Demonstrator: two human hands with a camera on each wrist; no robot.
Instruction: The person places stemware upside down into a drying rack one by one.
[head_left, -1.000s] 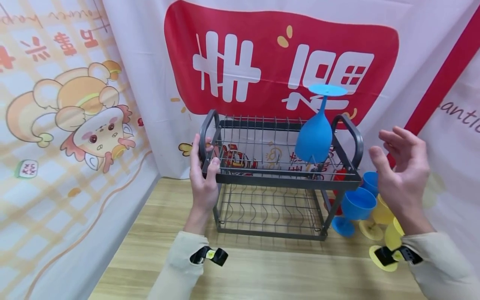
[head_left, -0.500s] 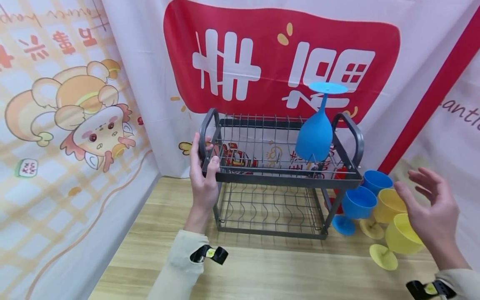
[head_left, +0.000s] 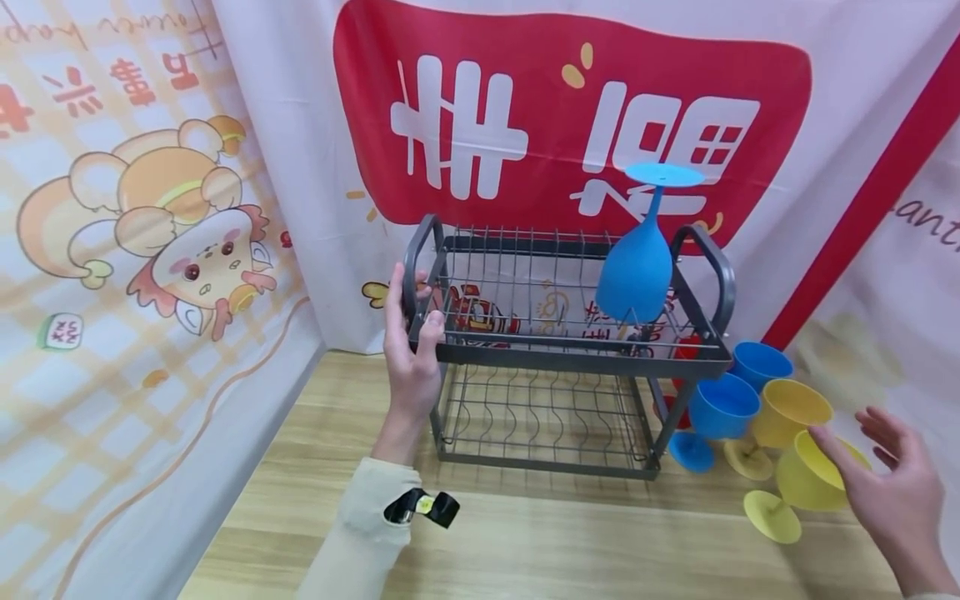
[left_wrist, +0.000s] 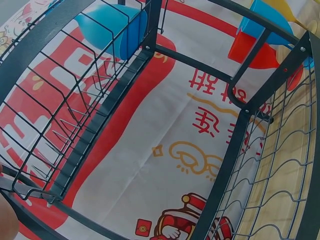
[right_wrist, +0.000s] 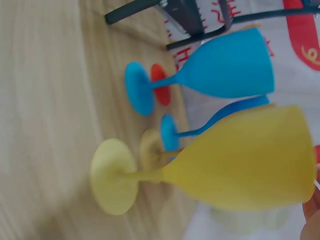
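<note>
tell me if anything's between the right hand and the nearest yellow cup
Nothing visible is: the right hand is right beside the nearest yellow cup, though whether its fingers touch it is unclear. The other yellow cup and the two upright blue cups stand beyond it, nearer the rack.

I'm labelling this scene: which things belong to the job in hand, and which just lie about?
Likely the job:
dish rack
upturned blue goblet
front yellow goblet
amber goblet
upright blue goblets
red goblet

Just surroundings:
printed wall cloth
wooden table
</note>
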